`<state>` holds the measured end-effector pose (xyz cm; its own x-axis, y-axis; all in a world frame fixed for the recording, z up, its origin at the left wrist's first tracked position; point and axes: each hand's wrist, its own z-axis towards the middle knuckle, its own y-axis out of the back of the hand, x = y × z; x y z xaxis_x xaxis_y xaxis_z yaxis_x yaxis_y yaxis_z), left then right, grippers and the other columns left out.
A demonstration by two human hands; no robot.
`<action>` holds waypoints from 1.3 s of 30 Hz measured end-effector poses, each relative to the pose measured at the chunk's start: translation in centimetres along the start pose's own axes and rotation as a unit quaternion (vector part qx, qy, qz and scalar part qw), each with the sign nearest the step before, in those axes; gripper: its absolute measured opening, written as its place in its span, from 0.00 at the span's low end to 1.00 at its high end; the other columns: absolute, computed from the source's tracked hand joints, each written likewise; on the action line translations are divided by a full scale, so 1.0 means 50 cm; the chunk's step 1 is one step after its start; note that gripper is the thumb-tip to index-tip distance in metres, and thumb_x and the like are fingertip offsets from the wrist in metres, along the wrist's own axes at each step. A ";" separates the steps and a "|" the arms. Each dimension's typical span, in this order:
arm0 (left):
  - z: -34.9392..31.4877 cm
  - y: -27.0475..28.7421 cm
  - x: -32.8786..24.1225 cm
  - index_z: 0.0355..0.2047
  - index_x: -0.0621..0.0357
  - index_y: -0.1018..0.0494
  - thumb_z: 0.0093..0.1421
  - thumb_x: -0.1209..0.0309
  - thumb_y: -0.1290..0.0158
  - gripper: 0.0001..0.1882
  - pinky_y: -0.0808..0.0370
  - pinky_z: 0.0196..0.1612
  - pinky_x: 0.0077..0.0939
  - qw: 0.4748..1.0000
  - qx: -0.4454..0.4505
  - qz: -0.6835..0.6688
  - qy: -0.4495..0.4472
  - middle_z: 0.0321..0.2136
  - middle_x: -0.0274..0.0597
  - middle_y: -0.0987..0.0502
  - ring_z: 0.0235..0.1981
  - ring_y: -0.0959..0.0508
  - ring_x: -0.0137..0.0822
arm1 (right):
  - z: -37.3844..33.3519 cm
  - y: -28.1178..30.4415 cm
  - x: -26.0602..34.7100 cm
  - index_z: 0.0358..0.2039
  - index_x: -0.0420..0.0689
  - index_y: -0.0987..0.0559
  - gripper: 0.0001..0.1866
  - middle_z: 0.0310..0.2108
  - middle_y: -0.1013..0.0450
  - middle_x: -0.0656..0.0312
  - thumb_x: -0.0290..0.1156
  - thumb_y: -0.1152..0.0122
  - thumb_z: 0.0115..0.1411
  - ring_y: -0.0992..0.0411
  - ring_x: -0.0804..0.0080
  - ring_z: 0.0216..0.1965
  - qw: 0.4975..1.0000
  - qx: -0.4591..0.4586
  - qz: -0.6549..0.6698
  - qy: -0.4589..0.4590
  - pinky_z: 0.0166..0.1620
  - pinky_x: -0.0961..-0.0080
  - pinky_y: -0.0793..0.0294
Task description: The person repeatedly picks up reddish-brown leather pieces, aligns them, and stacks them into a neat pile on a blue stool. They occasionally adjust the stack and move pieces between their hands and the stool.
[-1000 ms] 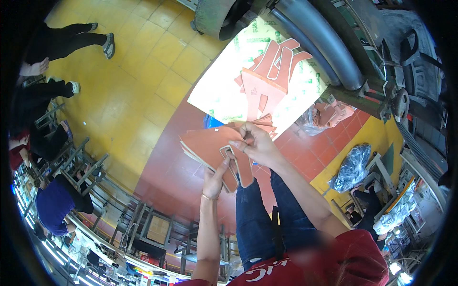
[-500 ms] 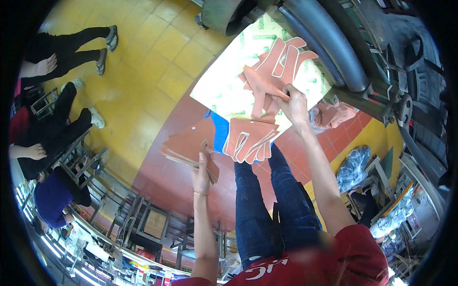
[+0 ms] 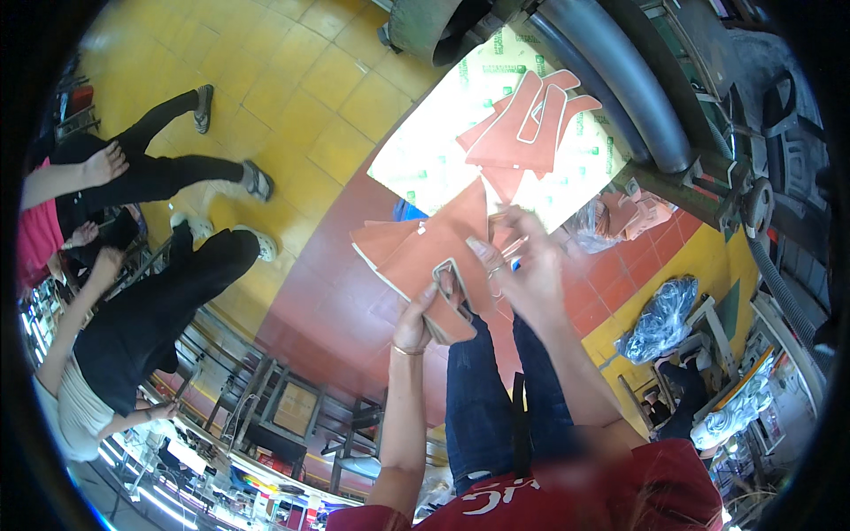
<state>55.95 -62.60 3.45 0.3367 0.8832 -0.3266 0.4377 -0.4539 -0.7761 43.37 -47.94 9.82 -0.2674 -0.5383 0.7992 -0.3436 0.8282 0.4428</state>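
Observation:
My left hand (image 3: pixel 413 320) is closed around the lower end of several flat reddish-brown panels (image 3: pixel 443 232), fanned out, with pale edges and a slot cut near the gripped end. Smeared by motion, my right hand (image 3: pixel 531 270) is at the right side of these panels. Its thumb lies over the front panel's edge, and whether the fingers grip is unclear. Beyond the hands, more reddish-brown panels (image 3: pixel 522 133) overlap in a loose pile on a pale sheet with green print (image 3: pixel 421 133). The held panels cover much of the blue thing (image 3: pixel 407 211) below the sheet.
Dark rollers (image 3: pixel 620 80) of a machine stand just past the sheet. Wrapped reddish-brown pieces (image 3: pixel 620 217) lie right of it, and a clear plastic bundle (image 3: pixel 658 319) is farther right. Two people (image 3: pixel 146 292) are at the left. Metal-framed stools (image 3: pixel 288 407) stand at lower left.
My right hand has come down from the pile with a panel, to the held panels. My left hand has moved right and the fan now faces me. People at left have shifted.

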 end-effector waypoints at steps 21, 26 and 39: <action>-0.095 0.134 -0.063 0.43 0.59 0.31 0.66 0.62 0.51 0.13 0.33 0.29 0.17 0.857 -0.393 0.257 -0.213 0.30 0.32 0.28 0.26 0.31 0.23 | -0.043 -0.060 -0.320 0.53 0.46 0.30 0.29 0.48 0.37 0.50 0.36 0.31 0.50 0.37 0.53 0.53 0.960 -0.164 -0.158 -0.166 0.54 0.59 0.37; -0.056 0.052 -0.025 0.43 0.61 0.32 0.66 0.65 0.52 0.12 0.33 0.30 0.16 0.898 -0.331 0.238 -0.168 0.29 0.34 0.28 0.25 0.32 0.23 | 0.162 0.020 -0.264 0.55 0.50 0.31 0.32 0.52 0.38 0.51 0.31 0.32 0.47 0.37 0.55 0.54 0.896 -0.046 -0.417 0.147 0.54 0.59 0.37; -0.047 -0.032 0.034 0.41 0.60 0.32 0.65 0.64 0.51 0.12 0.30 0.32 0.16 0.928 -0.272 0.196 -0.160 0.31 0.36 0.27 0.29 0.29 0.25 | 0.348 -0.011 -0.094 0.29 0.42 0.23 0.09 0.33 0.27 0.57 0.26 0.39 0.43 0.29 0.65 0.39 0.659 0.217 -0.652 0.307 0.45 0.72 0.35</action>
<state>57.80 -60.65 5.40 0.3322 0.5873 -0.7380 0.7198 -0.6635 -0.2040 29.12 -48.59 -1.25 0.8782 -0.4727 -0.0724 -0.1818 -0.4700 0.8637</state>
